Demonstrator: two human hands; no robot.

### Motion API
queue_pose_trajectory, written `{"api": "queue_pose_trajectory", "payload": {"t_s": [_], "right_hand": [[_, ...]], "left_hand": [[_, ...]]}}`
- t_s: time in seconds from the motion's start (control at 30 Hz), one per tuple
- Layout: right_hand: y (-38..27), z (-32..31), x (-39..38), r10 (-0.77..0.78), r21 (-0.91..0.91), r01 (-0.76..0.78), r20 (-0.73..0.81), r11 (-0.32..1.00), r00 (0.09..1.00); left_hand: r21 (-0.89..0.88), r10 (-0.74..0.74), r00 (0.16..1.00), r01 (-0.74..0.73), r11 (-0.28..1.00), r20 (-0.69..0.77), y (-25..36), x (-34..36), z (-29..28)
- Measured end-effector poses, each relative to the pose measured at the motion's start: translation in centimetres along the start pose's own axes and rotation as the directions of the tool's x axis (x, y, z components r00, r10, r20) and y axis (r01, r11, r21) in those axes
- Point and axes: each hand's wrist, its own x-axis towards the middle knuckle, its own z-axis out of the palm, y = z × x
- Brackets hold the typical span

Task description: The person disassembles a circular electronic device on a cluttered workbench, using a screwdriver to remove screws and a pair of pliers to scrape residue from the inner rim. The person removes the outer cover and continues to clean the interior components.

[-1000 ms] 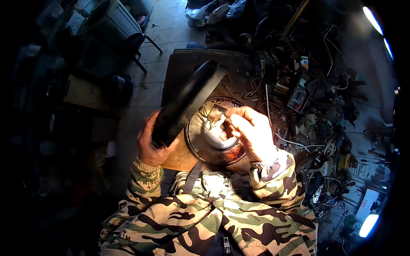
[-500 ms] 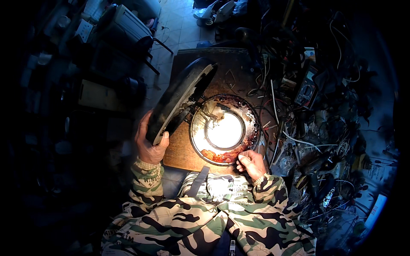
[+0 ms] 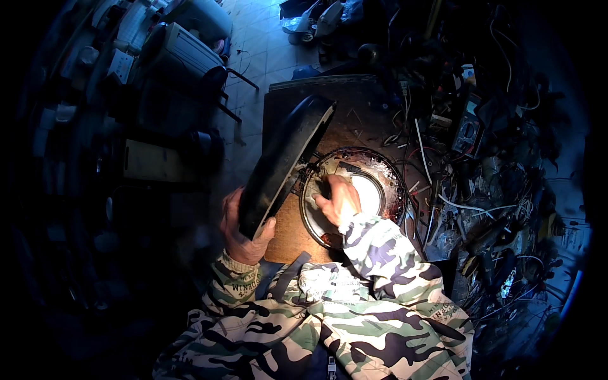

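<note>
My left hand grips the lower end of a black round housing, thumb on its rim, and holds it tilted up on edge. Beside it on the table lies a round, stained metal disc with a brightly lit inner ring. Dark wires cluster between the housing and the disc's left edge. My right hand reaches over the disc, its fingers curled and closed at the left side of the inner ring. Whatever those fingertips hold is hidden.
The wooden table bears the work. Along its right side lies a heap of cables, tools and scrap, with a multimeter near the back. A cabinet-like appliance stands on the tiled floor at far left.
My right hand has moved from the disc's lower right edge up and left, over the inner ring. My left hand still holds the housing; the whole view has shifted slightly.
</note>
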Motion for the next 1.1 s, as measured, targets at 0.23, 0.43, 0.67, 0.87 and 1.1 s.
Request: {"api": "queue_pose_trajectory", "payload": {"t_s": [0.23,0.43,0.67,0.87,1.1], "right_hand": [[-0.5,5.7,3.0,-0.095,-0.136,0.099,0.040,0.986,0.995],[-0.4,5.0,0.4,-0.078,-0.036,0.076,-0.043,0.996,0.996],[1.2,5.1,-5.8,-0.296,-0.256,0.243,-0.193,0.936,0.935],[3.3,2.8,-8.2,0.082,-0.144,-0.105,-0.155,0.984,0.984],[5.5,3.7,-4.1,0.640,0.666,-0.515,0.074,0.539,0.765]], "left_hand": [[-0.015,0.055,0.998,-0.055,0.998,0.002,-0.1,-0.6,0.5],[-0.006,0.083,0.996,-0.083,0.997,0.023,0.5,-0.7,0.8],[0.008,0.105,0.991,-0.106,0.994,0.088,0.3,-2.4,1.4],[-0.053,0.104,0.990,-0.099,0.994,0.093,0.5,-2.1,2.1],[0.049,0.157,0.985,-0.160,0.986,0.067,1.1,-2.6,2.4]]}}
